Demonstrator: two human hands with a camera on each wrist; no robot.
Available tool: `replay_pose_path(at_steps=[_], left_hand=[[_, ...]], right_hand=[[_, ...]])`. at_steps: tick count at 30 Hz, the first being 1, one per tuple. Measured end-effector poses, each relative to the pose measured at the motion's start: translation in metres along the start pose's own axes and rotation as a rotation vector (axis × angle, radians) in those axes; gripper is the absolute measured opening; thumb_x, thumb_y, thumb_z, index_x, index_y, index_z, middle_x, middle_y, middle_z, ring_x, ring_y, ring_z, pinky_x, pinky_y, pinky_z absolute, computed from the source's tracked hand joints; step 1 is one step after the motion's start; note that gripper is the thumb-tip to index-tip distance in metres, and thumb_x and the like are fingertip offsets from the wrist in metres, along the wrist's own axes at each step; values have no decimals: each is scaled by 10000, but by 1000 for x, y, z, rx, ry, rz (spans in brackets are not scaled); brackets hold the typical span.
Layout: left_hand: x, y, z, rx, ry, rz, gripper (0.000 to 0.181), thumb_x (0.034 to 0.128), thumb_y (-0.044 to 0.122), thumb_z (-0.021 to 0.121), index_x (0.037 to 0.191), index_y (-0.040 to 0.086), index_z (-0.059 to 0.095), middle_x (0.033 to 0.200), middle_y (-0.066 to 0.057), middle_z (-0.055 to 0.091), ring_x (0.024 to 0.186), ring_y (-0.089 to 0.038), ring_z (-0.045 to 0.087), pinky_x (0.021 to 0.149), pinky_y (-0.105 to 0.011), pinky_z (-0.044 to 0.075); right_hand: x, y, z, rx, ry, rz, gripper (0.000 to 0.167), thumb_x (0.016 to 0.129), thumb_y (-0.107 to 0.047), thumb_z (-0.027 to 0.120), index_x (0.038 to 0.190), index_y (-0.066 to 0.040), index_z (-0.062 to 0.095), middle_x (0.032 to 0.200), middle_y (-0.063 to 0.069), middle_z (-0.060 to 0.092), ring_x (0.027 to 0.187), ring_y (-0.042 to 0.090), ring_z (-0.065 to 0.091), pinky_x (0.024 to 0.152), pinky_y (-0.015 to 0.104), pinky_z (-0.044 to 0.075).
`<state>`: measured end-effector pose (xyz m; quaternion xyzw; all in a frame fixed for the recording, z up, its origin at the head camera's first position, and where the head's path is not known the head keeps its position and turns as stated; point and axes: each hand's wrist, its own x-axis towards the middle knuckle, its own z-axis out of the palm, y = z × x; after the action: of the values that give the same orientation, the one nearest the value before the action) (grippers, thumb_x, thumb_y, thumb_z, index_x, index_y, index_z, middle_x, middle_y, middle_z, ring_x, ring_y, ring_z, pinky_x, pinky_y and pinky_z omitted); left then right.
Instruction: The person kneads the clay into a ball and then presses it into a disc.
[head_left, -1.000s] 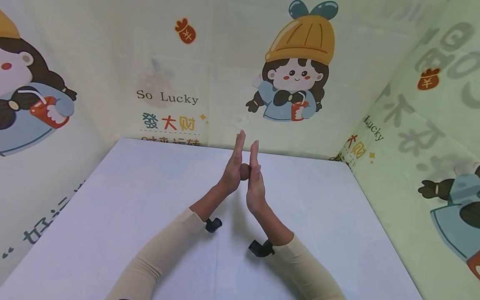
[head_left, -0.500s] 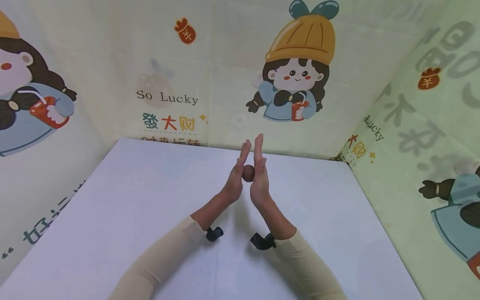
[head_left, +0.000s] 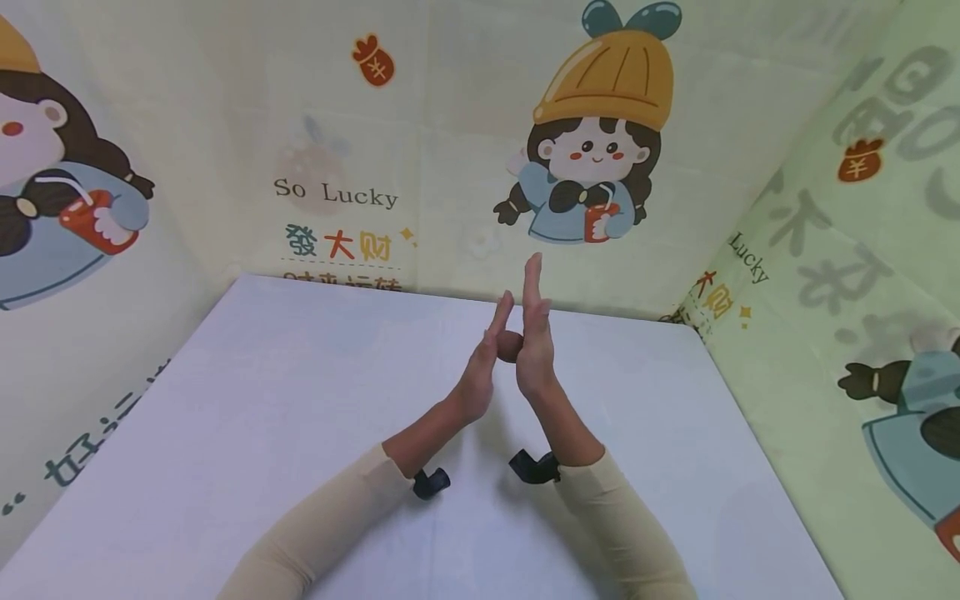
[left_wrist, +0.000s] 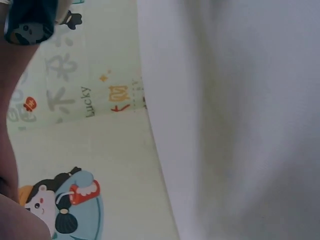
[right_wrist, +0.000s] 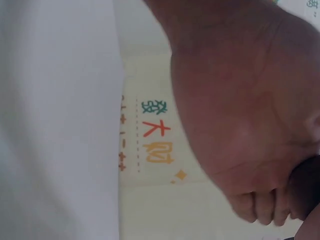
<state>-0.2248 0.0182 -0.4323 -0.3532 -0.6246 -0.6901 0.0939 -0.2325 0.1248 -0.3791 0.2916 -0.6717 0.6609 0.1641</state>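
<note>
A small brown ball (head_left: 510, 347) is pressed between two facing palms above the table in the head view. My left hand (head_left: 477, 379) lies against its left side, fingers straight and pointing up and away. Against the other side rests my right hand (head_left: 536, 354), also straight-fingered, its fingertips reaching higher than the left's. In the right wrist view the right palm (right_wrist: 240, 105) fills much of the picture, and the dark ball (right_wrist: 305, 185) touches it near the fingers, partly cut off by the frame edge. The left wrist view does not show the ball.
Below the hands spreads a white tabletop (head_left: 315, 358). Printed cloth walls (head_left: 450, 125) with cartoon figures and lettering stand behind and at both sides. A small black camera sits on each wrist, the left one (head_left: 431, 483) and the right one (head_left: 534, 467).
My right hand has slid forward and my left hand back, so the right fingertips now reach farther. Both hands and the ball between them have shifted slightly right.
</note>
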Motion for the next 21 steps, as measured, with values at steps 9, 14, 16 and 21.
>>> replay_pose_path(at_steps=[9, 14, 16, 21], left_hand=[[2, 24, 9, 8, 2, 57, 629, 1107, 296, 68, 1687, 53, 57, 1767, -39, -27, 1598, -131, -82, 1246, -550, -56], [4, 32, 11, 7, 28, 68, 703, 1120, 482, 80, 1690, 77, 7, 1762, 20, -47, 1596, -129, -97, 1244, -541, -75], [4, 33, 11, 13, 43, 74, 750, 1111, 548, 87, 1690, 79, -2, 1763, 7, -58, 1596, -131, -99, 1243, -539, -77], [9, 38, 8, 26, 80, 91, 723, 1115, 512, 101, 1692, 90, -10, 1766, 6, -61, 1594, -125, -118, 1242, -526, -90]], right_hand=[[-1, 7, -5, 86, -5, 31, 851, 1066, -687, 124, 1695, -129, -9, 1753, -105, -6, 1597, 108, -13, 1254, 540, -23], [-4, 10, -3, 154, -7, 65, 923, 1041, -746, 165, 1694, -110, 23, 1759, -71, 21, 1596, 121, 31, 1262, 508, 34], [-6, 11, -2, 179, -8, 88, 946, 1027, -769, 176, 1696, -115, 37, 1759, -68, 30, 1569, 65, 96, 1259, 441, 98], [-11, 16, 2, 198, -10, 115, 973, 1004, -801, 183, 1699, -129, 66, 1739, -6, 174, 1005, 24, 530, 1038, 244, 359]])
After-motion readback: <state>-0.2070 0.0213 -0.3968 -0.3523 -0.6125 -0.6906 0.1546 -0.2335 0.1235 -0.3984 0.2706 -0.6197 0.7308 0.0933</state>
